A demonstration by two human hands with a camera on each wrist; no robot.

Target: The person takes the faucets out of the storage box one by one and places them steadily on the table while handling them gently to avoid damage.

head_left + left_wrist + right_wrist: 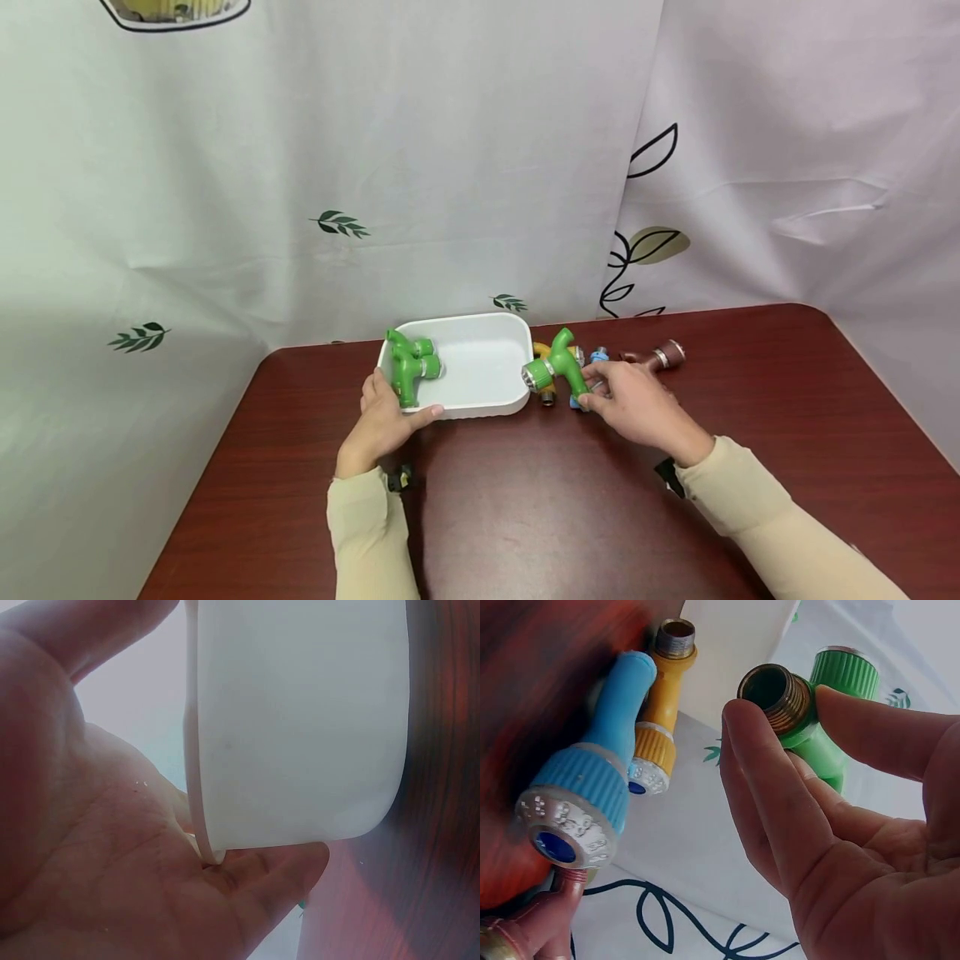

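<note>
A green tap (561,358) is pinched by its threaded end between the thumb and fingers of my right hand (636,402), raised at the right end of a white plastic tub (480,411). The right wrist view shows the brass thread beside the fingertips. My left hand (381,423) holds the near left corner of the tub, its thumb along the front rim and its fingers against the left wall. Inside the tub, two green taps (408,375) lie side by side at the left end.
Right of the tub on the red-brown table (510,500) lie a yellow tap (660,712), a blue tap (592,780) and a brown tap (663,357). My right hand partly hides them in the head view. A pale patterned curtain (450,167) hangs behind the table's far edge.
</note>
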